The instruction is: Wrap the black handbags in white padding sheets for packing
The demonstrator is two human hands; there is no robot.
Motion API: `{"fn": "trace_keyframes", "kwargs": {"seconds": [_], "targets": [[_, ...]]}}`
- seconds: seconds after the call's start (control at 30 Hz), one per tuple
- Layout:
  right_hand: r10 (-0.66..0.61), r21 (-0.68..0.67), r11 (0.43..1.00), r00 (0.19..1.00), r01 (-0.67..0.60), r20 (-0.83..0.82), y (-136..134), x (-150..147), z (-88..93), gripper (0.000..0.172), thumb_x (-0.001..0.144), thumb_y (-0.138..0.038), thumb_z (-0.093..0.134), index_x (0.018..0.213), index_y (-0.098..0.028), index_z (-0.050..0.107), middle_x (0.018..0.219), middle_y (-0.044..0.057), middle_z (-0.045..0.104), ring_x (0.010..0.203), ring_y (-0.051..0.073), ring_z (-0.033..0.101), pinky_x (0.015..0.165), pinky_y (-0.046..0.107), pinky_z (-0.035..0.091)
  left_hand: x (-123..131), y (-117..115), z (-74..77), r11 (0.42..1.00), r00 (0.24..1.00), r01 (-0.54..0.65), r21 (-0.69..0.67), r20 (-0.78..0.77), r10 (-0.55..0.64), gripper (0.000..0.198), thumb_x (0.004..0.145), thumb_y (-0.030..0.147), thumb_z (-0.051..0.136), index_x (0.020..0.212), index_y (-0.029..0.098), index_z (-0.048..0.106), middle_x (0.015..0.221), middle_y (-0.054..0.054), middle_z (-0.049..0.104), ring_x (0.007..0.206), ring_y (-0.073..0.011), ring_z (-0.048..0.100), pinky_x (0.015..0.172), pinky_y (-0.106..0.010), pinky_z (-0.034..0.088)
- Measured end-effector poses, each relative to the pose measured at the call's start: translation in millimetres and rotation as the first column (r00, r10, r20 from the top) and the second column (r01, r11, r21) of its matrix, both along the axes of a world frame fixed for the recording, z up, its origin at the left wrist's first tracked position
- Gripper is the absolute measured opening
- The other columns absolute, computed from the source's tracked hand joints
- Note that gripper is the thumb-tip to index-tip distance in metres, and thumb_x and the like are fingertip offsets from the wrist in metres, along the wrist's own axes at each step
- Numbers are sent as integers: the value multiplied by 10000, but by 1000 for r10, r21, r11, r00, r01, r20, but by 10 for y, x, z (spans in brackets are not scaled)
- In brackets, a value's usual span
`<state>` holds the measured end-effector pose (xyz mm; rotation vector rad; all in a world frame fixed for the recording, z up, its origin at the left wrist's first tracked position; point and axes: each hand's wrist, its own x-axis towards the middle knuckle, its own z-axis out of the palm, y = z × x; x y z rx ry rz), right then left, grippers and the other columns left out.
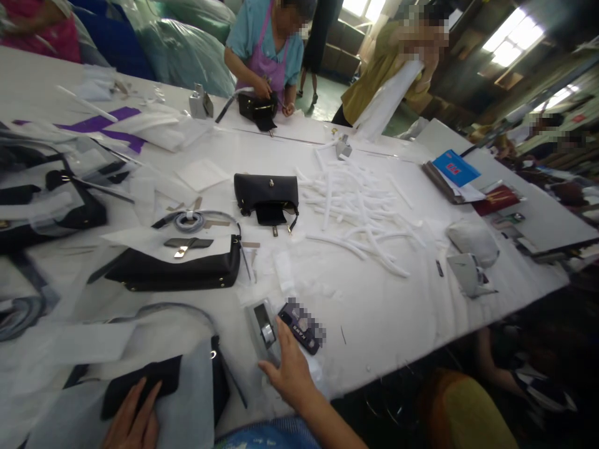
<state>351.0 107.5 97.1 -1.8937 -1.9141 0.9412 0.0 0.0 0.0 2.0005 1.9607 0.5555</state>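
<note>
My left hand lies with fingers stretched out on the dark flap of a black handbag. Pale tissue paper covers much of this bag, and its strap curves away behind. Over the right edge of a grey tape dispenser is my right hand, thumb and fingers apart. Whether its fingertips touch the dispenser I cannot tell. Against those fingers, on the right, a dark phone lies on the table. Farther back sits another black handbag with white paper under its clasp strap.
A small black handbag stands mid-table beside a heap of white foam strips. More wrapped bags crowd the left. Across the table a co-worker handles a black bag. Another dispenser stands right, near folders.
</note>
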Motion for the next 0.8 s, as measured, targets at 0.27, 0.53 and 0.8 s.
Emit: {"fn": "trace_keyframes", "kwargs": {"seconds": [0.27, 0.53, 0.8], "targets": [[2, 35, 999, 1000, -1, -5, -38, -103, -91, 1031, 749, -111, 648, 1580, -284, 63, 1554, 105, 379, 1400, 279, 418, 1121, 433, 416, 68, 78, 195, 999, 1000, 24, 36, -18, -24, 658, 951, 296, 382, 1554, 382, 133, 1654, -13, 146, 1461, -351, 274, 1192, -575, 265], [-34, -26, 999, 975, 41, 219, 73, -311, 48, 1000, 785, -244, 732, 1584, -265, 131, 1483, 182, 438, 1295, 377, 513, 984, 483, 497, 83, 62, 198, 994, 997, 40, 99, -70, -34, 635, 972, 270, 368, 1559, 350, 139, 1652, -27, 159, 1463, -326, 281, 1203, -524, 264], [-68, -44, 996, 982, 77, 177, 233, -192, 147, 1009, 768, -263, 727, 1582, -295, 130, 1371, 115, 581, 1089, 309, 663, 890, 401, 525, 84, 69, 183, 992, 996, 37, 119, -87, -27, 633, 978, 245, 375, 1561, 328, 146, 1644, -47, 183, 1451, -318, 312, 1196, -504, 291]]}}
